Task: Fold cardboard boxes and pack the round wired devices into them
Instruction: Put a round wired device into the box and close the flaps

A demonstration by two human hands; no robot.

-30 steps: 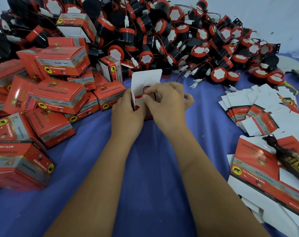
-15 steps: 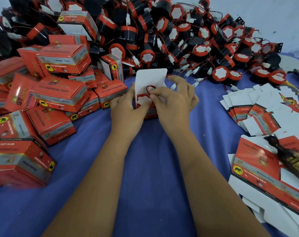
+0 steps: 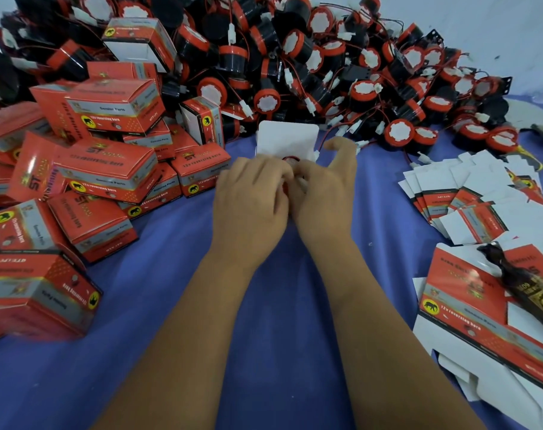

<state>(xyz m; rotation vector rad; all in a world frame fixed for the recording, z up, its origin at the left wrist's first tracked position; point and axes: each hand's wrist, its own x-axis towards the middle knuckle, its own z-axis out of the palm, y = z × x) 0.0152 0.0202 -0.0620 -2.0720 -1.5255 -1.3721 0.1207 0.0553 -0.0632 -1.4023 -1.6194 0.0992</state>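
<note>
blue cloth-covered table [image 3: 273, 336] | heap of round black-and-red wired devices [image 3: 326, 66] behind | folded red cardboard boxes [image 3: 108, 169] left | both hands together mid-table, left hand [image 3: 251, 200] and right hand [image 3: 323, 197] gripping open white-flapped box [image 3: 287, 139] | red wire [image 3: 290, 158] showing between fingers

- A blue cloth [image 3: 177, 352] is covering the whole work surface.
- Folded red boxes [image 3: 77, 187] are lying piled on its left side.
- A heap of round wired devices [image 3: 326, 66] is sitting along the far edge.
- Flat box blanks [image 3: 468, 200] are lying spread on the right.
</note>
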